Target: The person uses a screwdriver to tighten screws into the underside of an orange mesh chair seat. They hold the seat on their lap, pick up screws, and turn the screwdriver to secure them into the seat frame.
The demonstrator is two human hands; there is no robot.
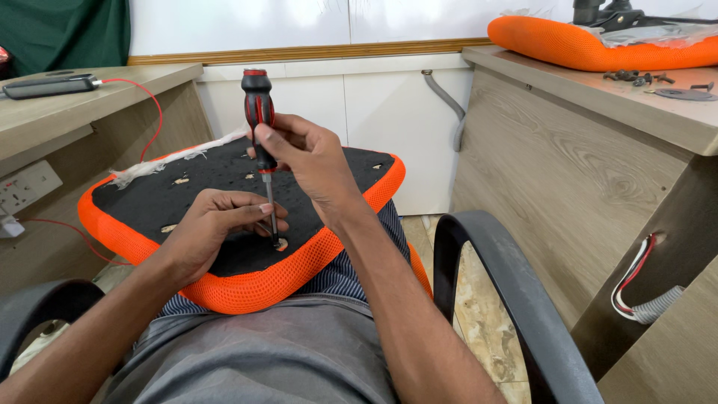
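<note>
Fingers of the right hand [310, 161] wrapped round the red-and-black handle of a screwdriver [259, 120], held nearly upright. Fingers of the left hand [213, 224] pinched lightly against the lower shaft, steadying the tip where it meets a screw hole [280, 244] near the front edge of the black underside. Tip seated at the hole, though whether a screw sits in it cannot be told.

Outward from there: an orange seat cushion [247, 288] turned bottom-up across the lap, tilted a little toward the body, more holes dotted over the black panel, a scrap of clear plastic wrap [161, 164] at its far left corner. Black armrests [501, 284] on both sides. On the right-hand desk [598, 97], a second orange cushion [583, 46] and a scatter of loose dark screws [636, 76].

Likely trouble, as a judgement: tip slipping off under pressure and jabbing the left fingertips so close beside it, or gouging the fabric; cushion rocking on the lap, resting unclamped, throwing the driver off line.
</note>
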